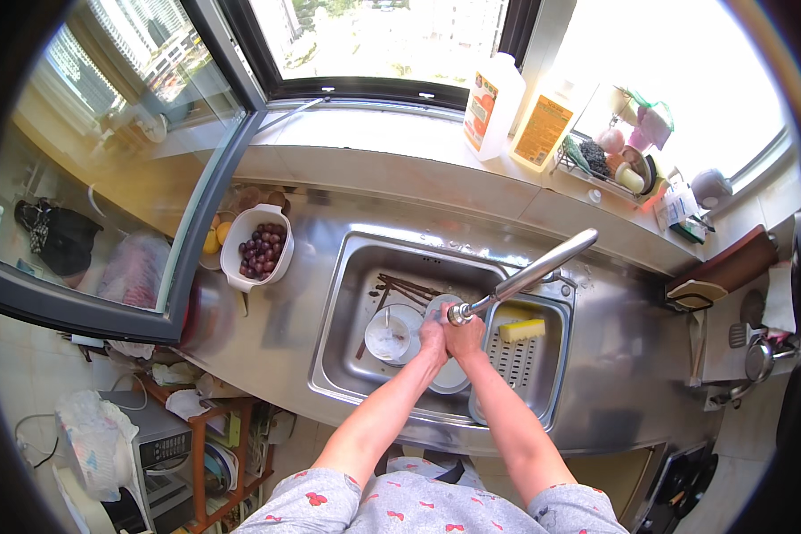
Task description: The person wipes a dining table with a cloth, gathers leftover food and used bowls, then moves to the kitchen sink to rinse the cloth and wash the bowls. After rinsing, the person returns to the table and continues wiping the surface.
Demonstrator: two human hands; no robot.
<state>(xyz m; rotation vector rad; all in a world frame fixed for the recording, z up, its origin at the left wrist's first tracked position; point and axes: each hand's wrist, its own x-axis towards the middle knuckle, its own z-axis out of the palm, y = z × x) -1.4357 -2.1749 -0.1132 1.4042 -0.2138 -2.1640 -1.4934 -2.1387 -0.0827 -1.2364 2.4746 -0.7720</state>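
Note:
Both hands are brought together over the sink (360, 267), right under the head of the metal faucet (541, 267). My left hand (432, 336) touches my right hand (466, 338), and the faucet head hides part of the fingers. Whether anything lies between the palms cannot be seen. Beneath the hands, pale plates (450, 379) show in the basin. To the left, a white bowl (380, 342) with whitish contents and a utensil leaning in it rests by another dish. Several brown chopsticks (410, 287) lie at the basin's back.
A yellow sponge (522, 330) sits in the slotted drain basket (510, 367). Left of the sink stands a white colander-like container (230, 263) of grapes (262, 252). An open window sash (207, 220) juts over the counter. Two bottles (494, 110) stand on the sill.

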